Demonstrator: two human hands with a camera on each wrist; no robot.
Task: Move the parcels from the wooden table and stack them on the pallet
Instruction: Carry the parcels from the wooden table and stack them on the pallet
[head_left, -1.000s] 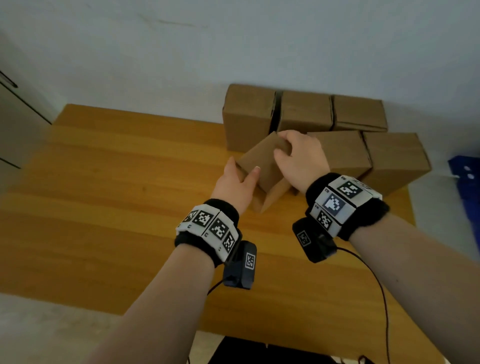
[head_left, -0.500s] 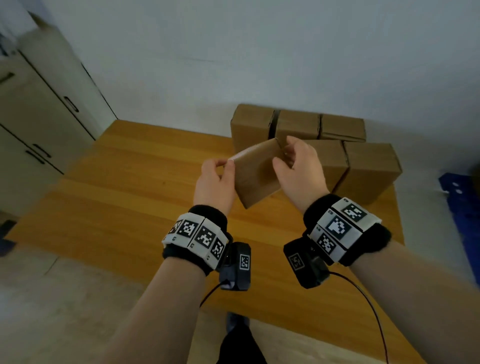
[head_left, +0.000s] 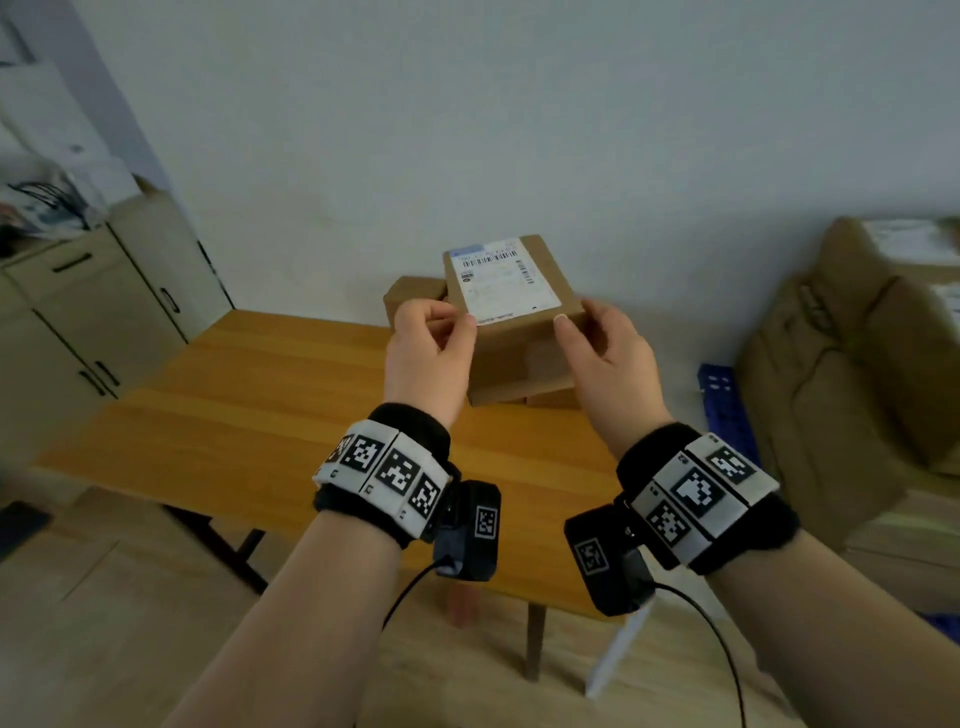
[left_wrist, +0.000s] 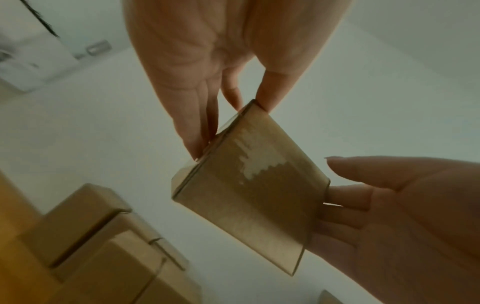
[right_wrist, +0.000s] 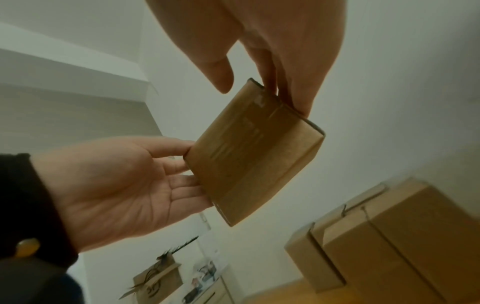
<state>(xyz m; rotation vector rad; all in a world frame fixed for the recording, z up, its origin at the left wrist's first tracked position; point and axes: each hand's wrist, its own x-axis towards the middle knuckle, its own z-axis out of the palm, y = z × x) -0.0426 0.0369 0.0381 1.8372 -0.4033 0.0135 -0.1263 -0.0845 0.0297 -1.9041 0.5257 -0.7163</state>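
A small brown cardboard parcel (head_left: 511, 306) is held up in the air above the far part of the wooden table (head_left: 270, 415), clear of its surface, with a white shipping label (head_left: 498, 280) and barcodes on the face turned up toward the head camera. It sits between the two hands. The left hand (head_left: 428, 358) grips its left edge, thumb on the label side and fingers (left_wrist: 197, 131) curled to the underside. The right hand (head_left: 608, 358) holds the right edge the same way, thumb on top and fingers (right_wrist: 291, 90) running along the far side. Both hands are clamped on the parcel, one on each side, apart from each other. Below and behind it, more parcels (head_left: 415, 296) stand packed together on the table against the white wall. To the right, beyond the table, a blue pallet (head_left: 724, 410) lies on the floor beside large brown cartons (head_left: 852, 364). A beige cabinet (head_left: 98, 317) stands on the left
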